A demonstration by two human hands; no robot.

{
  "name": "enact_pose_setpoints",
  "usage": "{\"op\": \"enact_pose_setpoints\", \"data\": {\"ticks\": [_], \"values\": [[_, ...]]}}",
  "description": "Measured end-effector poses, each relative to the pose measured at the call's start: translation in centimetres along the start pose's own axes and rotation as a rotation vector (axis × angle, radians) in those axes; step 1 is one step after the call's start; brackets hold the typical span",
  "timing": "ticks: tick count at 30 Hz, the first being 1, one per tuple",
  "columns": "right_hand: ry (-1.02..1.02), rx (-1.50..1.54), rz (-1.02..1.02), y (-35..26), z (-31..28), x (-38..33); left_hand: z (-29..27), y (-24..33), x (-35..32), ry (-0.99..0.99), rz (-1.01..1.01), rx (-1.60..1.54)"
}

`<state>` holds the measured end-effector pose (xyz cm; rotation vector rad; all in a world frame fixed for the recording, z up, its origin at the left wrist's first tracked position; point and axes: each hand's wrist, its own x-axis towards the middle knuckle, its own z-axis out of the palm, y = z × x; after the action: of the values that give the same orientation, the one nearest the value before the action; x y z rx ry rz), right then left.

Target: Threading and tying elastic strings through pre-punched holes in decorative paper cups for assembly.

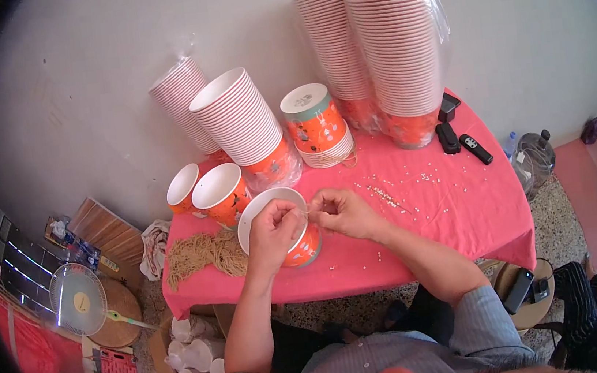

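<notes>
My left hand [274, 230] and my right hand [342, 213] meet over an orange-patterned paper bucket [308, 249] with a white inside. The fingers of both are pinched, and a thin pale string [306, 211] runs between them. The bucket stands a little tilted near the table's front edge, its mouth partly hidden behind my left hand. Beside it on the left lies a heap of tan twine [207, 254]. Small white beads [389, 197] are scattered to the right of my right hand, some in a short row.
Two open paper buckets [218, 188] stand at the left of the pink-covered table [462, 204]. Tall nested bucket stacks [397, 50] in plastic line the wall, with an upside-down bucket stack [317, 125] between. A black remote [476, 149] lies far right. Below left is a carton of white cups [196, 356].
</notes>
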<state>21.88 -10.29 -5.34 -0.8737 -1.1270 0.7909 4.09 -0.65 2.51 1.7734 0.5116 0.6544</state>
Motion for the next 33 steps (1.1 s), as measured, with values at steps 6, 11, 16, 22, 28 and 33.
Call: {"op": "enact_pose_setpoints", "data": {"ticks": [6, 11, 16, 22, 28, 33], "values": [[0.014, -0.004, -0.009, -0.3, 0.2, -0.1, -0.1, -0.9, 0.3, 0.068, 0.096, 0.093], [0.074, 0.039, -0.012, -0.7, -0.4, -0.1, -0.2, -1.1, 0.3, 0.038, 0.110, 0.227], [0.080, -0.014, 0.036, -1.6, -0.2, -0.2, -0.1, -1.4, 0.3, -0.009, 0.103, 0.236], [0.058, -0.030, 0.051, -2.0, -0.2, -0.2, 0.1, -1.5, 0.3, -0.022, 0.116, 0.276], [0.050, -0.055, 0.071, -1.9, -0.2, -0.1, 0.4, -1.3, 0.2, 0.012, 0.054, 0.301], [0.052, -0.051, 0.043, -1.8, -0.3, -0.2, 0.4, -1.4, 0.4, 0.055, 0.117, 0.274]]}}
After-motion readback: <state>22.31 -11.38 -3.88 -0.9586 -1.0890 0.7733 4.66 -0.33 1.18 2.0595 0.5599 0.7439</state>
